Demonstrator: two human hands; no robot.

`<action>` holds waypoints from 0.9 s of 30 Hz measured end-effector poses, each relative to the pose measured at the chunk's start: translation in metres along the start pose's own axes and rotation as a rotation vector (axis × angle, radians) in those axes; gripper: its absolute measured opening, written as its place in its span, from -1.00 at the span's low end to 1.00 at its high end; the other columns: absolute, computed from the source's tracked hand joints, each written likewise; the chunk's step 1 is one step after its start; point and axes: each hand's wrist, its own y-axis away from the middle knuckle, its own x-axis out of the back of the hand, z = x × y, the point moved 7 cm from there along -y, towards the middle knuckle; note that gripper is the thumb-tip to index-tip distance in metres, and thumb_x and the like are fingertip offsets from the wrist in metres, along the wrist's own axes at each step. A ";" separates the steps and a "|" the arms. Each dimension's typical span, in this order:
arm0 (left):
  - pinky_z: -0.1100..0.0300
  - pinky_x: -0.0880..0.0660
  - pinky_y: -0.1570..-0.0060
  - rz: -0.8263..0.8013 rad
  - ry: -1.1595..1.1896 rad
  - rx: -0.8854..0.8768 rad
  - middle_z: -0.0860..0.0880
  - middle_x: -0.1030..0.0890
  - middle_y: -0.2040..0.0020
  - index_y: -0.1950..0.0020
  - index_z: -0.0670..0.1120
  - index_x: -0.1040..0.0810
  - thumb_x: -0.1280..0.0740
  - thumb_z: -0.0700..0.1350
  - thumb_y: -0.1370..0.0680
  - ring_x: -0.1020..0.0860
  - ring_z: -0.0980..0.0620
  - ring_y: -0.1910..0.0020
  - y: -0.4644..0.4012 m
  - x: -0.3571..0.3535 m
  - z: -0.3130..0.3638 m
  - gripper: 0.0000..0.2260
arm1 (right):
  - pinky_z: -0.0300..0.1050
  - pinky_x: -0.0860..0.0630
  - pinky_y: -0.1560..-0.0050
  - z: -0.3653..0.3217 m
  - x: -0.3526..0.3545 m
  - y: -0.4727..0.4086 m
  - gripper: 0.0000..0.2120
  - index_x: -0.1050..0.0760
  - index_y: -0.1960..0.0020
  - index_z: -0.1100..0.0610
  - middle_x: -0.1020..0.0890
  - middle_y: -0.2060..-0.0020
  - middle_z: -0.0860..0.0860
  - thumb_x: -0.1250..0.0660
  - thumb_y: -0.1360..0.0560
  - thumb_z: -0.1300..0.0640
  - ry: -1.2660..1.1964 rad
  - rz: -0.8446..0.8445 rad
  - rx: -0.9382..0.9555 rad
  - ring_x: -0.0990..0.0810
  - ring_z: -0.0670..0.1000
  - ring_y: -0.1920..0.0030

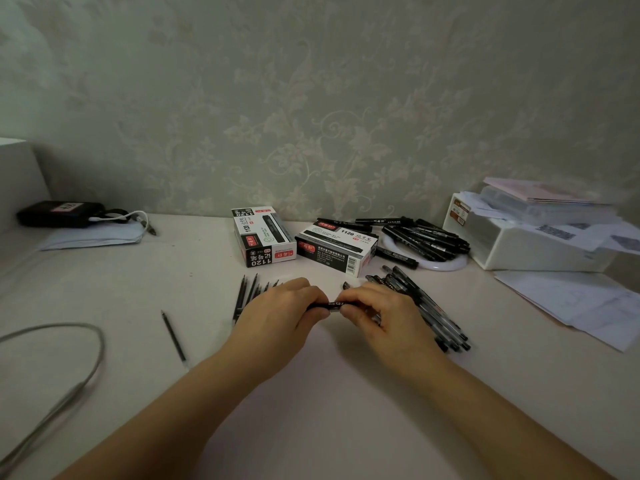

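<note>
Black plastic, the pen (333, 304) is hanging low over the counter (311, 393). The left hand (277, 313) is wrapping its fingers round one end, and the right hand (377, 313) is pinching the other. Twisting gently, with both halves in line, is likely going best.

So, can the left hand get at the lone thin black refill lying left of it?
Probably yes: only bare white tabletop separates left hand and thin black refill, though it grips a black pen.
</note>
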 end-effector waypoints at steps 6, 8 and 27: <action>0.08 -0.48 0.13 0.020 0.033 0.007 0.12 -0.53 0.09 -0.11 0.05 -0.60 -0.25 0.01 -0.60 -0.48 0.14 0.15 0.000 0.002 0.002 -0.82 | -0.14 -0.49 0.07 -0.004 0.003 0.000 -0.87 -0.66 -0.05 0.15 -0.63 0.16 0.00 -0.38 -0.54 0.21 -0.026 0.002 0.021 -0.56 -0.06 0.12; 0.08 -0.48 0.13 0.019 0.038 0.010 0.13 -0.53 0.10 -0.11 0.05 -0.60 -0.25 0.02 -0.59 -0.48 0.14 0.15 0.000 0.001 0.002 -0.83 | -0.12 -0.49 0.08 -0.004 0.004 0.000 -0.88 -0.66 -0.05 0.16 -0.62 0.17 0.00 -0.38 -0.54 0.21 -0.037 0.003 0.025 -0.56 -0.05 0.13; 0.12 -0.40 0.14 0.340 -0.074 0.385 -0.02 -0.46 0.03 -0.05 -0.10 -0.58 -0.25 -0.03 -0.59 -0.49 -0.07 0.15 0.007 0.046 -0.040 -0.81 | -0.28 -0.49 0.00 0.004 0.013 -0.003 -0.71 -0.52 -0.27 0.05 -0.53 0.00 -0.12 -0.35 -0.56 0.10 0.165 0.162 -0.066 -0.49 -0.14 0.05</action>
